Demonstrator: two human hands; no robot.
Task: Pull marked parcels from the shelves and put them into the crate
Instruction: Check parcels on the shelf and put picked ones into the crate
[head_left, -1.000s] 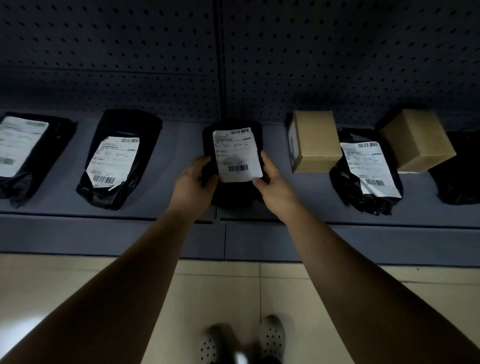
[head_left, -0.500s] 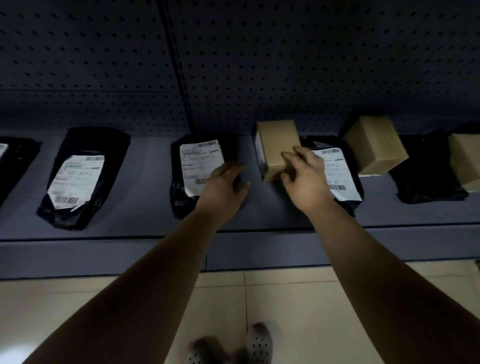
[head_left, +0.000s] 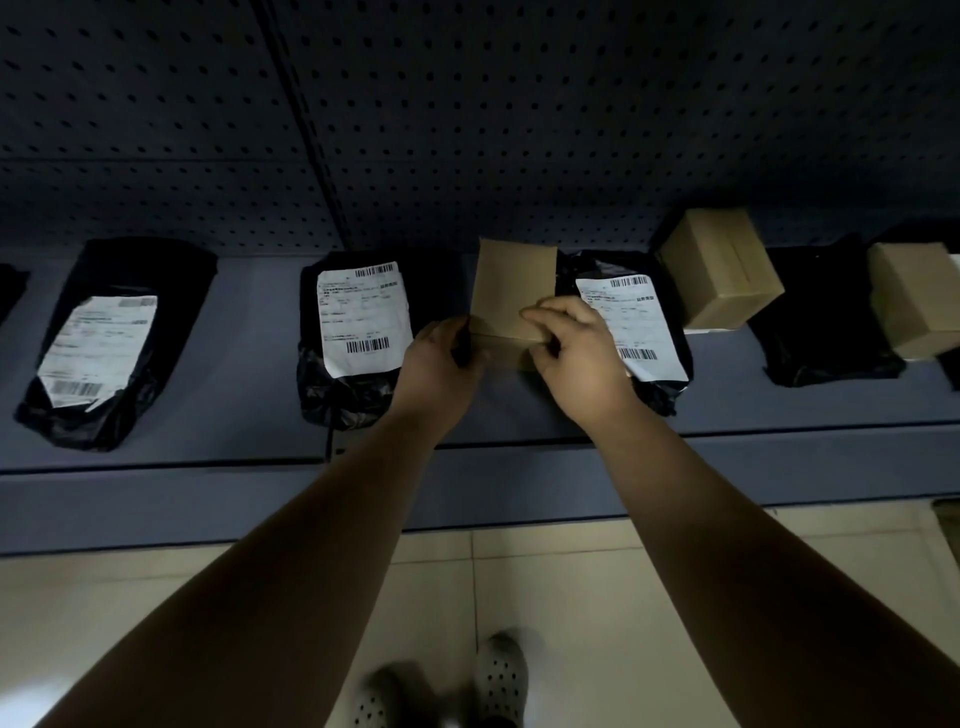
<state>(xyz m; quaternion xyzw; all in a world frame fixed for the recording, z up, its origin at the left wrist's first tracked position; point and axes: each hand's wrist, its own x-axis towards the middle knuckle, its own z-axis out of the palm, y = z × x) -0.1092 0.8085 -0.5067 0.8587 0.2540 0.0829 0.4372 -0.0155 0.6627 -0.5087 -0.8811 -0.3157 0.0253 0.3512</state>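
Although the crate was nowhere in view, the pick was plainly centred on the brown cardboard box (head_left: 511, 296), taken here as the landmark. Behind that box rose the dark perforated back panel (head_left: 467, 114). Under it ran the blue-grey shelf (head_left: 244, 395), and below the shelf's front edge lay the pale tiled floor (head_left: 571, 597).

Far to the box's left lay a black mailer bag (head_left: 104, 364) with a white label. Just left of the box lay a second labelled mailer (head_left: 358, 317), and just right of it a third labelled mailer (head_left: 634, 322). Further right stood a tilted carton (head_left: 719, 270), then an unlabelled black bag (head_left: 821, 332) and an end carton (head_left: 914, 301).

The box itself appeared tipped up on the shelf. The left hand (head_left: 441, 364) gripped its lower left corner. The right hand (head_left: 576, 353) gripped its near right edge, with fingers (head_left: 545, 314) curled over the top face and clamped on the cardboard.

No mark showed on the faces in view, so I judged the step to be turning the box to check it. Doing that well meant gripping opposite edges, lifting clear before rotating so the neighbouring mailers were not dragged, and reading each face carefully in the dim light.
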